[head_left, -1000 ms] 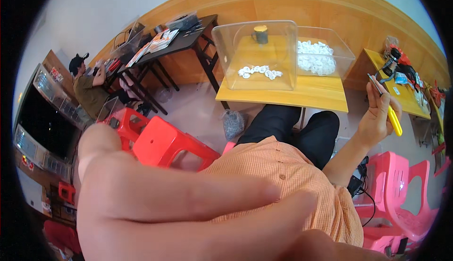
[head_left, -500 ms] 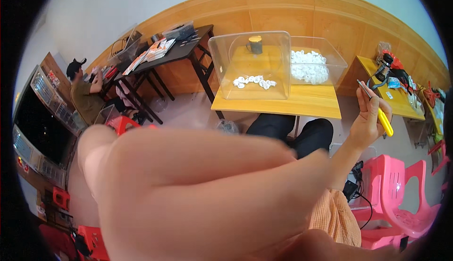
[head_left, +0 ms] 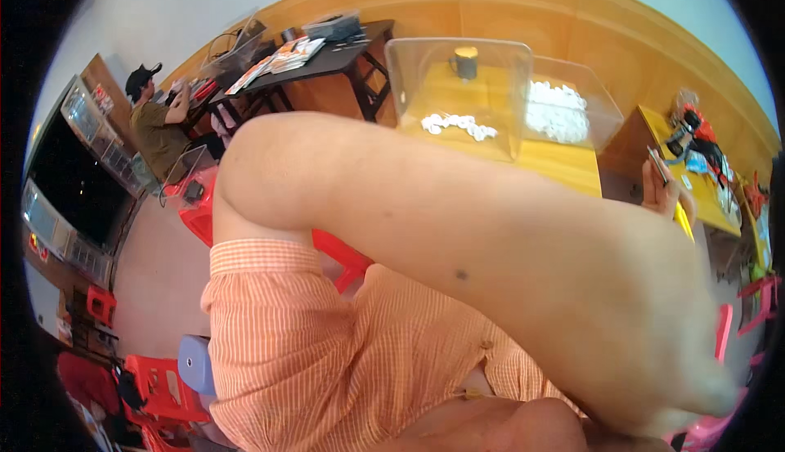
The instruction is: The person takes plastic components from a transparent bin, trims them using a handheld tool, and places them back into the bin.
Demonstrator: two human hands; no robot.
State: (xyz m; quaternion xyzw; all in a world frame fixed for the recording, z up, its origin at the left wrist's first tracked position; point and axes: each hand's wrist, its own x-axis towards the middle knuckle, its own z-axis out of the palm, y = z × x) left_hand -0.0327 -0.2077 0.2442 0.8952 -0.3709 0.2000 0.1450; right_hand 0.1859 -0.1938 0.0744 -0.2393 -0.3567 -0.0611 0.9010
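Note:
My left forearm sweeps across the view from the elbow at left to the lower right. There my left hand [head_left: 683, 370] is smeared by motion, its fingers unreadable. Beyond it, partly covered by the arm, my right hand [head_left: 661, 194] grips a yellow-handled tool [head_left: 684, 221] with a metal tip pointing up. On the wooden table [head_left: 564, 170], a row of small white pieces [head_left: 458, 126] shows through a clear plastic bin standing on its side [head_left: 391, 76]. More white pieces [head_left: 556, 113] fill a second clear bin [head_left: 609, 125] to its right.
A dark mug [head_left: 465, 65] stands at the table's back. Another person [head_left: 159, 129] sits at the far left by a black table [head_left: 327, 66] holding papers and bins. A second wooden table [head_left: 711, 211] with clutter is at right. Red stools [head_left: 163, 387] stand lower left.
My left forearm has swung outward; its hand is now at the lower right. The right hand with its tool sits farther right and is partly covered. The view has shifted a little.

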